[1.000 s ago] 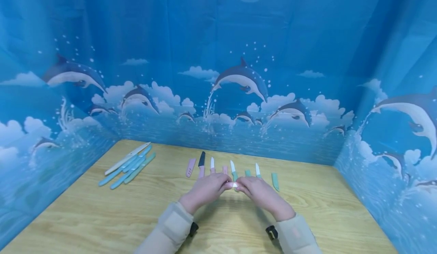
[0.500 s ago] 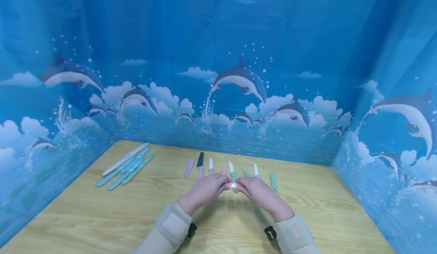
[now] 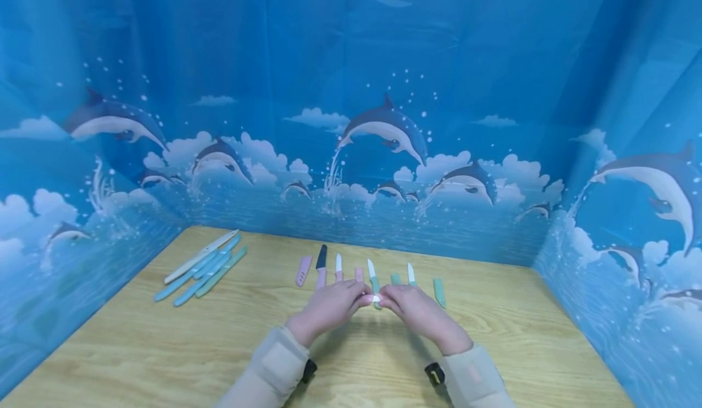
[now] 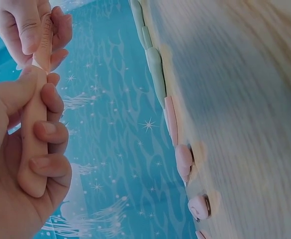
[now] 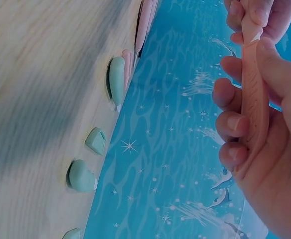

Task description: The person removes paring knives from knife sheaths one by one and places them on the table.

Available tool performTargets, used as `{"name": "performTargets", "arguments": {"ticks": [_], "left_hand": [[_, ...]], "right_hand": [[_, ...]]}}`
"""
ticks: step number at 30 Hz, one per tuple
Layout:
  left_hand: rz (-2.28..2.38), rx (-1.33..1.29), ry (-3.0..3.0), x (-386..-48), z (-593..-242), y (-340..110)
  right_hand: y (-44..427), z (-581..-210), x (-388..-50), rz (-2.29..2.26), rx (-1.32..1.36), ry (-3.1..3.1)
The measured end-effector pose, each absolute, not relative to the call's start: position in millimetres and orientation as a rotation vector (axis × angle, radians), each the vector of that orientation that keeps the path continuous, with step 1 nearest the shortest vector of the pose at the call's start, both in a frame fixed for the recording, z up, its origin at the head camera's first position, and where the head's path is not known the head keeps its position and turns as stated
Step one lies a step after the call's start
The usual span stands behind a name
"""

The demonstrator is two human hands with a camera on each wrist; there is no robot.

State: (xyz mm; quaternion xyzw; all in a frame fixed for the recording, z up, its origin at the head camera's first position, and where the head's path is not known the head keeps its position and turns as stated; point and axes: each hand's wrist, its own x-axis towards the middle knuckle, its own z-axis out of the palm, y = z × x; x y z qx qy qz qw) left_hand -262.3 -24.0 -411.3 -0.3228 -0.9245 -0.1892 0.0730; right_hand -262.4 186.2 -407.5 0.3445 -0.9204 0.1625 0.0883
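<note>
Above the middle of the table, my left hand point(image 3: 332, 306) grips the smooth pink handle of a small knife point(image 4: 34, 134), fingers curled round it. My right hand point(image 3: 423, 313) holds a pink blade sheath point(image 5: 254, 94) with raised marks. Handle and sheath lie end to end, and a short stretch of white blade shows between the hands. Behind them on the table lie a black-bladed knife point(image 3: 321, 265), a white-bladed pink knife point(image 3: 339, 264) and two white-bladed green knives, one point(image 3: 372, 271) left of the other point(image 3: 411, 273). The hands partly hide this row.
Among the row lie a pink sheath point(image 3: 304, 270), a second, partly hidden pink sheath point(image 3: 359, 273), a green sheath point(image 3: 396, 279) and another green sheath point(image 3: 439, 292). Long slim white, blue and green things point(image 3: 205, 268) are piled at the table's back left. A dolphin-printed curtain point(image 3: 307, 122) surrounds the table.
The head view has shifted slightly. Both hands keep their hold on the knife and sheath, with hardly any movement; the things on the table lie as before.
</note>
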Motion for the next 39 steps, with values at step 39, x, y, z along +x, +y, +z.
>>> {"name": "performTargets", "arguments": {"ticks": [39], "left_hand": [[-0.595, -0.973, -2.769, -266.0, -413.5, -26.4]], "right_hand": [[187.7, -404.6, -262.9, 0.519, 1.028, -2.78]]}}
